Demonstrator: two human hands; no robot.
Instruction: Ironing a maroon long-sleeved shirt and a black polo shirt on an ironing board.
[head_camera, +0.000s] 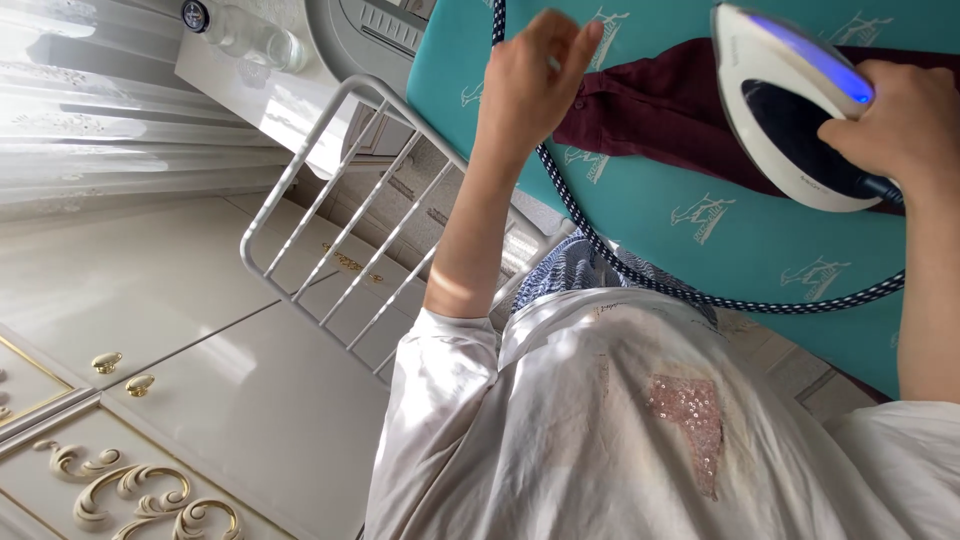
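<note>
The right hand (900, 125) has its fingers clamped on the handle of a white steam iron (790, 100) w/ a blue light strip, soleplate down on a dark maroon garment (660, 105). The garment lies on the teal ironing board (720, 230) at the far right, its top & right parts cut off by the frame edge & partly hidden under the iron. The left hand (530, 80) is raised over the board's left end, just beside the garment's collar area, fingers loosely together & slightly curled, holding nothing; whether it touches the fabric can't be told. A dark dotted cord (600, 245) runs from the top edge, behind the left hand, then curves along the board's near edge toward the right. Left of the board, a white wire rack (340, 220) sticks out, w/ open room beneath it above cream cabinet doors (180, 330) w/ gold knobs. A clear bottle (245, 30) lies on a white ledge at far left, near sheer curtains (80, 110). The person's white top fills the near part of the view.
</note>
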